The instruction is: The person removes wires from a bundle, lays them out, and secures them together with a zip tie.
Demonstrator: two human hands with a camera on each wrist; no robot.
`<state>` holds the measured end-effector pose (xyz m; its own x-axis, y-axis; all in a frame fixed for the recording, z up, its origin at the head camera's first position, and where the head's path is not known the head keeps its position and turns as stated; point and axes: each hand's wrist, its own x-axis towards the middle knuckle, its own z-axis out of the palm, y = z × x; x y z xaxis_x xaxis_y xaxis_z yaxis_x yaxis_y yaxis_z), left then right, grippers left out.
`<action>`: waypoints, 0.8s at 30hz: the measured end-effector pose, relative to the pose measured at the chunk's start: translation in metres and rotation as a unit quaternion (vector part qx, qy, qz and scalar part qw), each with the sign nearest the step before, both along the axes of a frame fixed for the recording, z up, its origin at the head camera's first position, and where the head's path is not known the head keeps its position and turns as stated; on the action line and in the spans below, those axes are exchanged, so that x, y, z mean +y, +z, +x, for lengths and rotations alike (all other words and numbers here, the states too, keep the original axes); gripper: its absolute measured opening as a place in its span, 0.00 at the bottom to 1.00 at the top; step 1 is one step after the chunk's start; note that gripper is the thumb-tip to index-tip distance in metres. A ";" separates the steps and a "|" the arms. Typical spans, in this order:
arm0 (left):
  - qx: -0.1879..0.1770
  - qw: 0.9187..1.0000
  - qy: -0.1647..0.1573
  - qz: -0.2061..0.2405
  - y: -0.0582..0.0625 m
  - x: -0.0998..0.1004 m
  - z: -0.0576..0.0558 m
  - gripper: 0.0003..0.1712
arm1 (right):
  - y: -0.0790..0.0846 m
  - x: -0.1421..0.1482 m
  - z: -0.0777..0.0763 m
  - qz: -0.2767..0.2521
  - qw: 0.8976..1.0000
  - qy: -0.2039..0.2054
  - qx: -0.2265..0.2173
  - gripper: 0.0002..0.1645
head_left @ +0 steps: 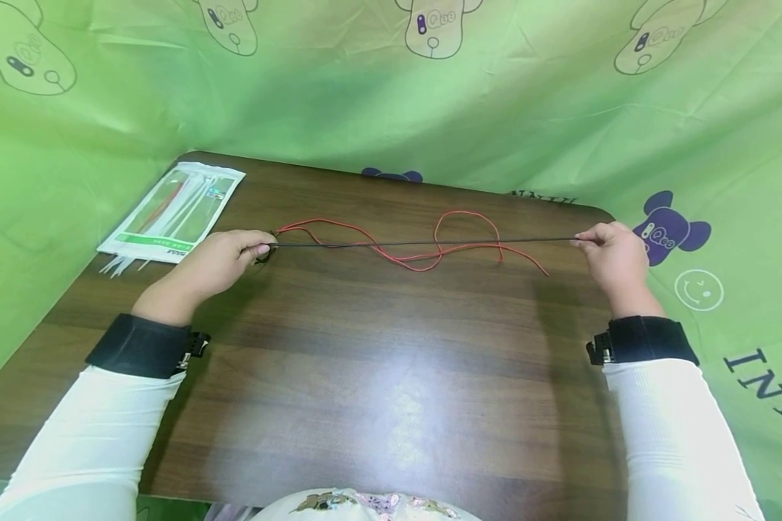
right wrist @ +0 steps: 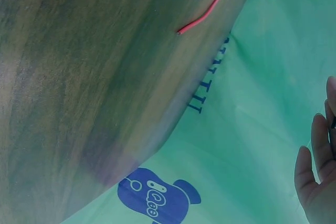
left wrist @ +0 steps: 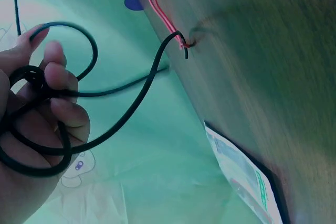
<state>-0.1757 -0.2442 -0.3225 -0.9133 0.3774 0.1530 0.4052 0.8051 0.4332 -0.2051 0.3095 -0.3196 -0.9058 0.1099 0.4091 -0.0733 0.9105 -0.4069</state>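
Observation:
A thin black cord runs taut and nearly level between the two hands. My left hand pinches its left end between thumb and fingers. In the left wrist view, loose loops of the black cord wind about the fingers of that hand. My right hand pinches the other end; only part of the right hand shows at the edge of the right wrist view. Behind the taut cord, a red cord lies in loose curves on the table, its left end beside the black loops.
The brown wooden table has a green printed curtain around its back and sides. A clear-windowed white bag of cable ties lies at the back left, with white tie ends poking out of its near edge.

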 end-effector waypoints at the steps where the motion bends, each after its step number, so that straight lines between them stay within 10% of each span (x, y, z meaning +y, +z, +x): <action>1: 0.001 1.000 0.001 0.001 0.000 -0.001 0.000 0.11 | 0.000 0.000 0.000 0.000 1.000 0.000 -0.001 0.06; 24: 0.084 0.988 0.072 -0.110 0.003 -0.028 0.005 0.12 | 0.006 -0.007 -0.006 0.004 1.000 0.003 -0.001 0.07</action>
<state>-0.1703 -0.2717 -0.3198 -0.9286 0.2869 0.2354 0.3312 0.9268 0.1771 -0.2111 0.3026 -0.3136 -0.9074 0.1014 0.4079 -0.0779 0.9131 -0.4003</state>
